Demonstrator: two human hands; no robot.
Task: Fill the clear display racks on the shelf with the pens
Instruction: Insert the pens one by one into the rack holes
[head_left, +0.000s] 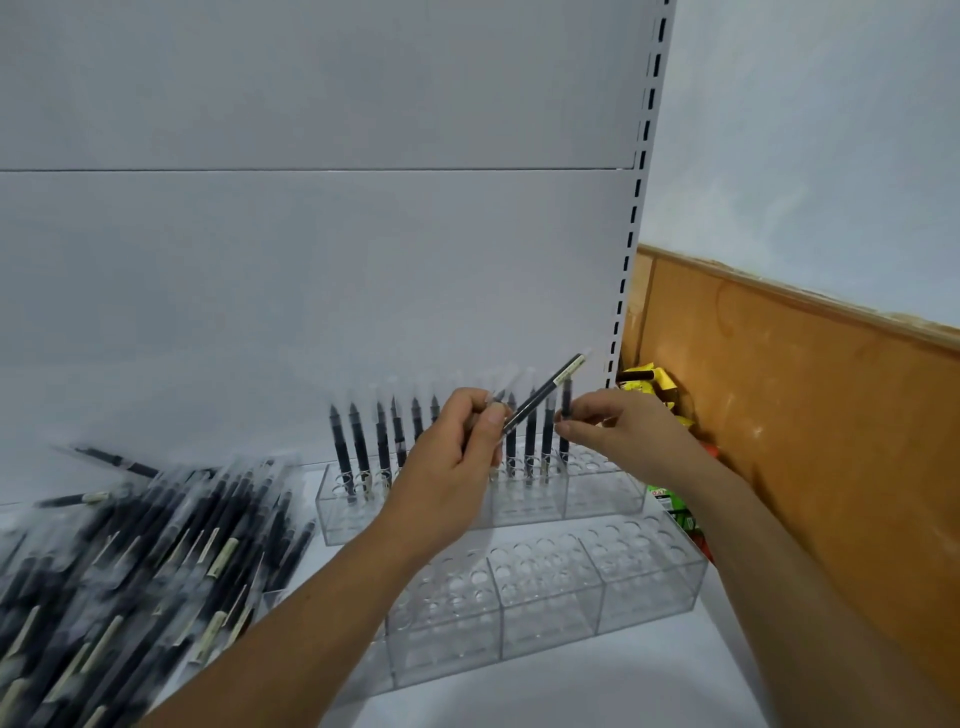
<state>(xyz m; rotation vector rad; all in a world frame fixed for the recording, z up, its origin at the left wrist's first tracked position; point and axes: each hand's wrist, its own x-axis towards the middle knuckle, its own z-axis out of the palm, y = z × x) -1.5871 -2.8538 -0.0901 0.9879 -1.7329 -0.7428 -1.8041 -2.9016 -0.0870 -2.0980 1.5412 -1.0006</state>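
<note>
Loading the rear rack (602, 493) looks like the step in hand: a row of pens (358, 441) stands upright along its back edge, while its nearer holes hold nothing. The right hand (623, 441) pinches the end pen (565, 410) at the right of that row between thumb and fingertips, apparently seating it in its hole. The left hand (452, 467), in front of the rear rack's middle, grips a spare pen (545, 395) that slants up and rightward across the row. The front rack (649, 577), just before the rear rack, shows no pens. The pile of pens (130, 545) lies on the shelf (571, 691) to the rear rack's left. The next move probably calls for letting go of the seated pen, taking the spare one, and lining its tip over a free hole.
</note>
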